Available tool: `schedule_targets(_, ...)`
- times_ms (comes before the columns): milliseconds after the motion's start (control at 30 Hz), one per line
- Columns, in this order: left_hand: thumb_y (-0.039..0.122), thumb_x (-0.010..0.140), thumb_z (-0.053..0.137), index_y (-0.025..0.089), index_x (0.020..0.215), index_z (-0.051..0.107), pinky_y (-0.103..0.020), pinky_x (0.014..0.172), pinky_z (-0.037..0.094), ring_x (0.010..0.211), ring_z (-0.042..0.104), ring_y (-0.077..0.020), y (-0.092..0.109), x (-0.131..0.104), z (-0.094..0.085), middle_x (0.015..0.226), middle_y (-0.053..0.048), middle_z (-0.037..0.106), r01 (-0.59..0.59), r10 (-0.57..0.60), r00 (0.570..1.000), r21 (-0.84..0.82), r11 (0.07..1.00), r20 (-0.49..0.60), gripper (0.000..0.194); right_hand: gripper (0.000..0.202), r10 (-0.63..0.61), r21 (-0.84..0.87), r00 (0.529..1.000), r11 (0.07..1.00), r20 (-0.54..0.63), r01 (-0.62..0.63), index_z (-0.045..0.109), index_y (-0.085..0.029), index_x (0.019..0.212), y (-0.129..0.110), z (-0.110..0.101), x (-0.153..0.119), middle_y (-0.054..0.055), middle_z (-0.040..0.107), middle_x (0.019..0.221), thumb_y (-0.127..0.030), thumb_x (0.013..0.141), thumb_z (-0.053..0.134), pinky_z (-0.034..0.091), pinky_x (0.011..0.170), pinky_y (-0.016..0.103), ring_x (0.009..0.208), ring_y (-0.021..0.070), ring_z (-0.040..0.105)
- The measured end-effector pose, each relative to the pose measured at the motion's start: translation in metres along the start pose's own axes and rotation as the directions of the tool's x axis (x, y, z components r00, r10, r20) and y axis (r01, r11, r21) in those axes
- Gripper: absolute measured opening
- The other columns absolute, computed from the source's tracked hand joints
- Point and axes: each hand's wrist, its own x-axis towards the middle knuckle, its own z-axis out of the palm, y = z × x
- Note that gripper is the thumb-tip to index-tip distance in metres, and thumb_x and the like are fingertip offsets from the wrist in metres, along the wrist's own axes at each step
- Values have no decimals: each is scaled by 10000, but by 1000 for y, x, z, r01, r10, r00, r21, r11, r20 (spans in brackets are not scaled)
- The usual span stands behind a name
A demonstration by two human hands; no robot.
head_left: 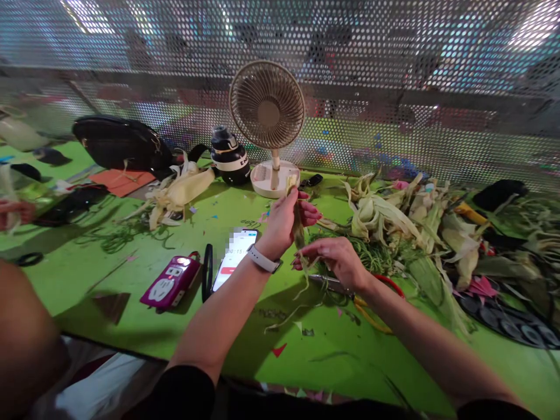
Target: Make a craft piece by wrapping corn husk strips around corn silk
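Observation:
My left hand is closed round a folded strip of corn husk, which stands upright above the green table. Its pale top end sticks out past my thumb. The fingers of my right hand are pinched at the husk's frayed lower end, where thin strands dangle. Under my right wrist lie scissors with red and yellow handles, partly covered by the arm. A heap of dried corn husks and green plant strands spreads just to the right.
A fan and a black bottle stand at the back before a perforated metal screen. Left of my forearm are a lit phone and a purple power socket. Another person's hand is at far left.

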Motion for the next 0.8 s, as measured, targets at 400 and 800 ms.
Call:
schedule_targets(400, 323, 940, 409, 158, 753, 525, -204, 434, 485, 444, 619, -124, 0, 8, -1, 482, 6, 603, -22, 12, 994, -96, 995, -109, 275, 449, 141, 156, 970, 982, -197, -111, 492, -198, 926, 9, 9, 11, -42, 674, 602, -349, 639, 803, 522, 527, 260, 520, 151, 667)
schedule_targets(800, 239, 955, 382, 143, 642, 504, -139, 407, 421, 354, 495, -53, -10, 30, -14, 453, 22, 541, 104, -191, 962, -387, 916, -193, 350, 154, 496, 284, 862, 846, -106, -451, 661, -118, 739, 6, 6, 12, -4, 640, 562, -249, 727, 740, 510, 481, 194, 439, 83, 604)
